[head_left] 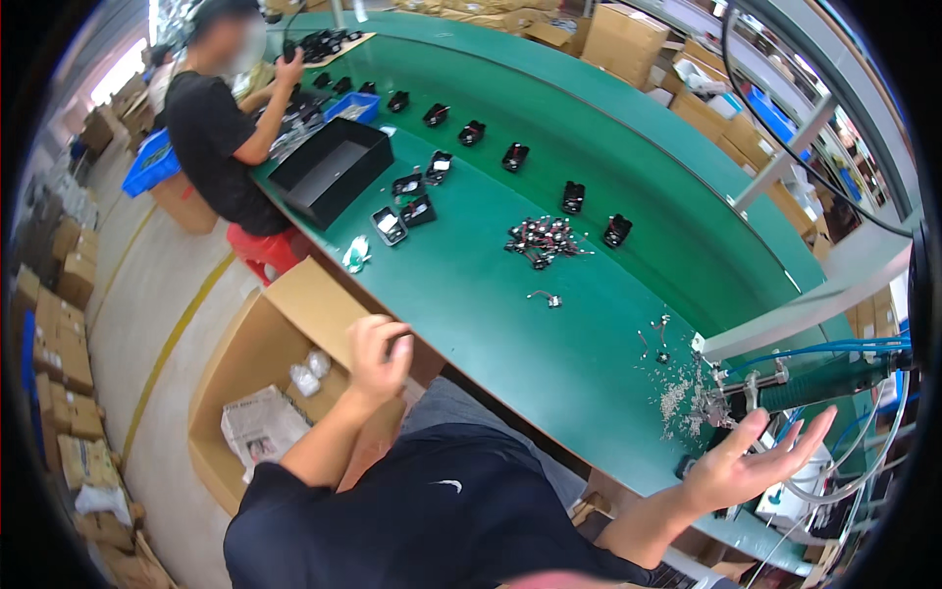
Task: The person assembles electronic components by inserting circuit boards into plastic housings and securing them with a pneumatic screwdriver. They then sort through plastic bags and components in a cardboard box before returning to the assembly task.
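My left hand (380,361) is raised at the table's near edge, above the open cardboard box. Its fingers are curled, and a small dark thing shows at them, too little of it to name. My right hand (751,469) is at the right end of the table, palm up with fingers spread and nothing in it. Close by it are a green-and-metal tool (824,385) with blue air hoses and a heap of small silver screws (682,398). Small parts with red and black wires (545,240) lie piled mid-table, and one such part (552,300) lies apart.
Black housings (515,156) stand in a row along the green table (471,324); several more (390,226) sit near a black bin (332,172). A co-worker (211,118) stands far left. The cardboard box (221,393) holds newspaper. A grey post (814,304) slants across the right.
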`<state>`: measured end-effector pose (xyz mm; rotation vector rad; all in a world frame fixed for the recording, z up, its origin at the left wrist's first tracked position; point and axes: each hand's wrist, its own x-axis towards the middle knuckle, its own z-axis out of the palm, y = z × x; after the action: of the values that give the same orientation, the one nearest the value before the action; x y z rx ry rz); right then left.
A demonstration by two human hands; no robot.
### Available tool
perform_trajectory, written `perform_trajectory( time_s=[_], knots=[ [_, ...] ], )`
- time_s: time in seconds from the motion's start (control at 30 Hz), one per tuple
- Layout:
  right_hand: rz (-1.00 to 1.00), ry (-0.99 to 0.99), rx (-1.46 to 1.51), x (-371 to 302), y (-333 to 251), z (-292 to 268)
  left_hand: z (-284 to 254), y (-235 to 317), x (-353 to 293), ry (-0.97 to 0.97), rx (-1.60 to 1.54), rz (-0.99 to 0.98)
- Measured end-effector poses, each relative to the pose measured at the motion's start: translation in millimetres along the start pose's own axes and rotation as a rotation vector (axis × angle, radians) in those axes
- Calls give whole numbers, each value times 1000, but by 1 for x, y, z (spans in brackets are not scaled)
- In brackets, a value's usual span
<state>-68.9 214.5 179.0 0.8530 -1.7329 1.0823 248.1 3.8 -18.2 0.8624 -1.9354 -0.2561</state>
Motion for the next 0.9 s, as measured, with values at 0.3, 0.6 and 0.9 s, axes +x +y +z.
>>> perform_trajectory(
  time_s=[0.3,0.6,0.9],
  knots=[
    [39,-1243,1103,-177,-89,68,-133,-51,-208,-707,435,-907],
    [-169,-1855,1174,-273,-126,47,-98,-37,-212,-820,416,-997],
    [-667,-1617,1133,-334,-213,109,-183,-126,-229,-613,-238,-1297]
  ],
)
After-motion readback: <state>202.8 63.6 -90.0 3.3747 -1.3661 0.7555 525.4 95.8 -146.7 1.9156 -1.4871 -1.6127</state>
